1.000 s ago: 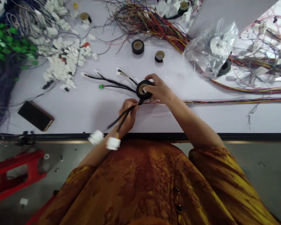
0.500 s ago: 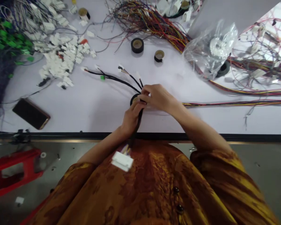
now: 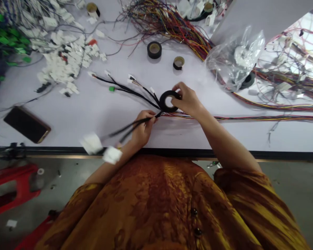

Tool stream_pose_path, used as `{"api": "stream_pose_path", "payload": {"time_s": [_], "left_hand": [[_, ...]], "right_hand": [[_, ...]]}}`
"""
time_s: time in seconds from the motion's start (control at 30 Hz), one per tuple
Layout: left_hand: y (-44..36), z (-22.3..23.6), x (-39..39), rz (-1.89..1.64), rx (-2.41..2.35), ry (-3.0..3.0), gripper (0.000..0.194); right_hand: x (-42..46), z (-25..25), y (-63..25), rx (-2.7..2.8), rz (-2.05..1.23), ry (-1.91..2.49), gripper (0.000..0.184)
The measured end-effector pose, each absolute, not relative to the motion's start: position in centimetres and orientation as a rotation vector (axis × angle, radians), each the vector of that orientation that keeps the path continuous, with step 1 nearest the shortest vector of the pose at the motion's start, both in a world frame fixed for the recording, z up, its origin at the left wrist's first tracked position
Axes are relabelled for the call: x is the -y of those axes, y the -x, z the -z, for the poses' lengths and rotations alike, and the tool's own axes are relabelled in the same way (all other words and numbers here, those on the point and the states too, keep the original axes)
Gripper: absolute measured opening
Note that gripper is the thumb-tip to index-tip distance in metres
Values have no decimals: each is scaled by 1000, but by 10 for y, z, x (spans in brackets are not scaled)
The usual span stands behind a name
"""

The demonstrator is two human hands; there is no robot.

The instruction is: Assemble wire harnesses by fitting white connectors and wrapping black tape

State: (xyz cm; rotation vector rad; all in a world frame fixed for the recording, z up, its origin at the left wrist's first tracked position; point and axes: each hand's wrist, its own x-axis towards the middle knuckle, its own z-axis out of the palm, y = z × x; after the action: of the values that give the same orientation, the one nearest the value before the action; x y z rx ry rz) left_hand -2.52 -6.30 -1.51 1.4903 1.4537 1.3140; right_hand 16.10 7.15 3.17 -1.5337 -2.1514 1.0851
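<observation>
Head view, centre: left grip (image 3: 143, 127) pinches the wire harness (image 3: 139, 120); right grip (image 3: 186, 100) clasps the black tape roll (image 3: 162, 99).

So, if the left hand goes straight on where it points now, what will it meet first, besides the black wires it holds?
The left hand would probably meet the tape roll in the right hand first, though their heights are hard to judge.

White connectors (image 3: 101, 148) blurred near the left forearm, green connectors (image 3: 7, 34) cut off by the left edge (purplish wires too), phone screen (image 3: 26, 123) too dark to read, red frame (image 3: 23, 187) cropped at left
</observation>
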Motion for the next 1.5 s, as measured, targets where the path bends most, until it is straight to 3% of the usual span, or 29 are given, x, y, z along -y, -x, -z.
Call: {"api": "stream_pose_path", "payload": {"time_s": [0.13,0.43,0.5,0.6,0.83,1.0,1.17,1.3,1.4,1.5], "left_hand": [[22,12,45,-1245,-1248,-1078,26],[14,-6,25,-1224,-1371,-1185,26],[12,-15,24,-1206,-1428,-1255,24],[7,-23,30,-1153,-1461,-1365,22],[0,1,63,-946,-1570,-2078,13],[4,9,71,-806,-1556,-2310,16],[11,8,61,-1225,-1439,-2144,9],[10,13,44,-1351,-1338,-1587,11],[9,20,33,-1274,-1285,-1330,11],[11,23,26,-1244,-1337,-1320,10]], "right_hand": [[-43,-20,-195,1929,-1170,1533,48],[46,-15,-174,1898,-1029,1414,60],[64,-5,-162,1939,-1154,1366,56],[64,-5,-162,2042,-1259,1258,33],[-28,-52,-153,2205,-1034,1249,16],[-66,-45,-96,2832,-1000,1104,20],[-69,-42,-131,2377,-930,1215,38],[-50,-34,-187,2108,-1138,1397,53],[-35,-29,-197,2252,-1000,1400,54],[-31,-36,-183,2548,-771,1241,66]]}}
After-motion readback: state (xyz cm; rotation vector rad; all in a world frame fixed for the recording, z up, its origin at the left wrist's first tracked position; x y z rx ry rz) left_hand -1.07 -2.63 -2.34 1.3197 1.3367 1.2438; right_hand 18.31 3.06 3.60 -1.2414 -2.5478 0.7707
